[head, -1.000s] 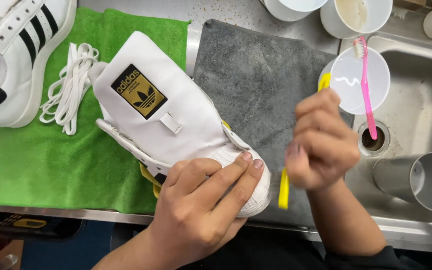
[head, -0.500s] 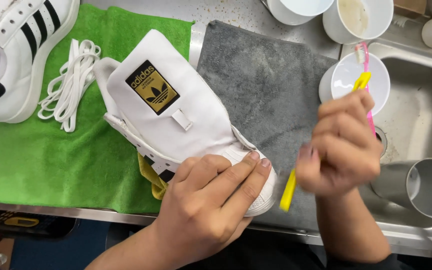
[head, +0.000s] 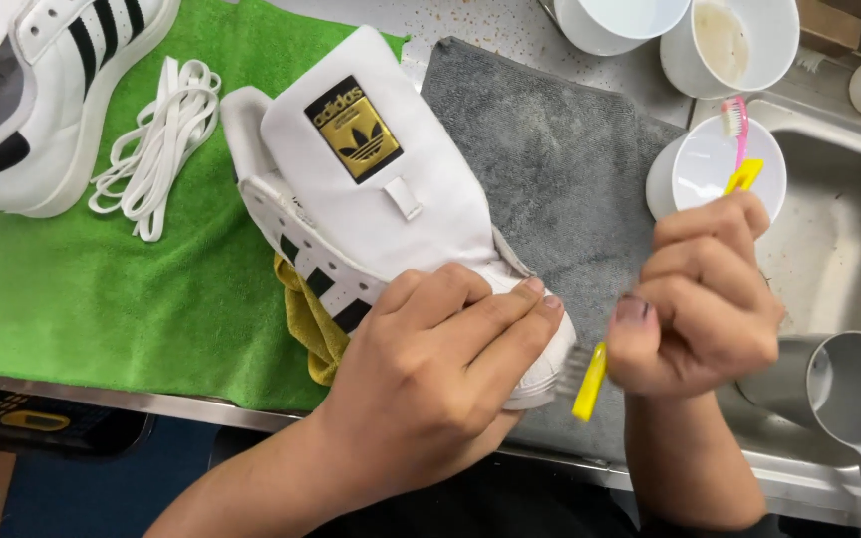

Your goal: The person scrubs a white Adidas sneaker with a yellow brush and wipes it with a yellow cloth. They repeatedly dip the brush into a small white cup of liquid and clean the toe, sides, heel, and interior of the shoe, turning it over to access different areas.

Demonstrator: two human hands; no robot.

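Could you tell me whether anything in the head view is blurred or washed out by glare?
In the head view, the yellow toothbrush head is motion-blurred beside the sneaker toe; the right hand is slightly soft, the left hand sharp. Lighting is even, with mild glare inside the white cup.

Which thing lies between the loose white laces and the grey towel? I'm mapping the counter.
In the head view, the white sneaker with its gold tongue label lies between the laces and the grey towel.

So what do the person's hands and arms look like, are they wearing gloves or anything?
No gloves. Both the left hand and the right hand are bare, with short nails, no rings and no watch. The forearms are bare too; a dark sleeve edge shows at the bottom.
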